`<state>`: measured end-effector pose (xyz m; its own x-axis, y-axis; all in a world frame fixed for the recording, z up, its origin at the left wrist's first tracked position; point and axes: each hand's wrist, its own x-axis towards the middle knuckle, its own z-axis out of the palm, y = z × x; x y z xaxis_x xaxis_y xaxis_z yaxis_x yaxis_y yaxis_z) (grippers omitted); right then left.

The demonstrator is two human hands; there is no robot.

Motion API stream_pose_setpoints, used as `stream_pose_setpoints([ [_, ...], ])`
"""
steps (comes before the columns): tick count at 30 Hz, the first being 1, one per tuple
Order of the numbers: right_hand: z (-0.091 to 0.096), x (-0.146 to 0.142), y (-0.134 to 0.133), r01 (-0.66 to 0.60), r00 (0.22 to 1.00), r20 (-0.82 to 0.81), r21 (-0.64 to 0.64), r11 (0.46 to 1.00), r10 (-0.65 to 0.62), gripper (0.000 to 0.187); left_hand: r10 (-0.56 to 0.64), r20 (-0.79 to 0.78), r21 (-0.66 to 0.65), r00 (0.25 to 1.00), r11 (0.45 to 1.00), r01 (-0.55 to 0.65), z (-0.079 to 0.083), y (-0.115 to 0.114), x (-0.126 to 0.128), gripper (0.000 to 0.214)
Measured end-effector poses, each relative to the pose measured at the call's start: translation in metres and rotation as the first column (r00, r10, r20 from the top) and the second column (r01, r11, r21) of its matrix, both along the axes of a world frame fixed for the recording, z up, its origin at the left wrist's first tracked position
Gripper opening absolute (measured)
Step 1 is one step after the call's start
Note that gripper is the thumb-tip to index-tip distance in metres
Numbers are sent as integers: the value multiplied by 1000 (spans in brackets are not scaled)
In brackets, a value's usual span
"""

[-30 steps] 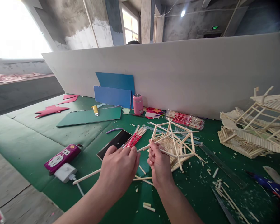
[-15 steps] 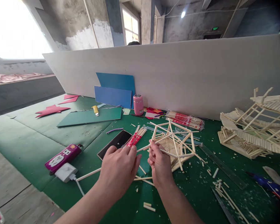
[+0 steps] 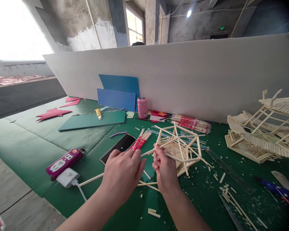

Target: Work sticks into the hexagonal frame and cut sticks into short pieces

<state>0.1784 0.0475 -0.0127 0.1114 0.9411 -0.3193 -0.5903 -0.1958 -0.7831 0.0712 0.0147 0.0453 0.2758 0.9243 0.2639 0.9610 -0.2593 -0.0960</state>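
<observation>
My left hand (image 3: pixel 121 176) is closed over a long thin wooden stick (image 3: pixel 91 180), which comes out on both sides of it. The stick's far end reaches the near left corner of an open framework of wooden sticks (image 3: pixel 178 138). That corner is pinched in the closed fingers of my right hand (image 3: pixel 166 168). The framework has a polygonal outline, with crossed sticks on top and a bowl-like layered part inside. My fingers hide the exact joint. Just beyond my left hand lie a dark phone (image 3: pixel 121 146) and red-wrapped stick bundles (image 3: pixel 141 140).
At right stand a larger stick model (image 3: pixel 260 128), a clear ruler (image 3: pixel 228 171), a blue tool (image 3: pixel 276 189) and a blade (image 3: pixel 228 210). Stick offcuts (image 3: pixel 154 213) litter the green table. A pink canister (image 3: pixel 142 107), purple pouch (image 3: pixel 64 163) and white charger (image 3: pixel 67 177) are further left.
Almost nothing differs. Both hands keep their grip and place, and the view has shifted very slightly.
</observation>
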Motion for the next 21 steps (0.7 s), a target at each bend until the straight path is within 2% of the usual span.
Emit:
stream_pose_setpoints([
  [10, 1, 0, 0, 1, 1000, -2, 6, 1000, -1, 29, -20, 25, 43, 999, 999, 19, -1, -2, 0, 29],
  [21, 0, -2, 0, 5, 1000, -11, 6, 1000, -5, 32, -12, -26, 19, 1000, 1000, 12, 3, 0, 7, 32],
])
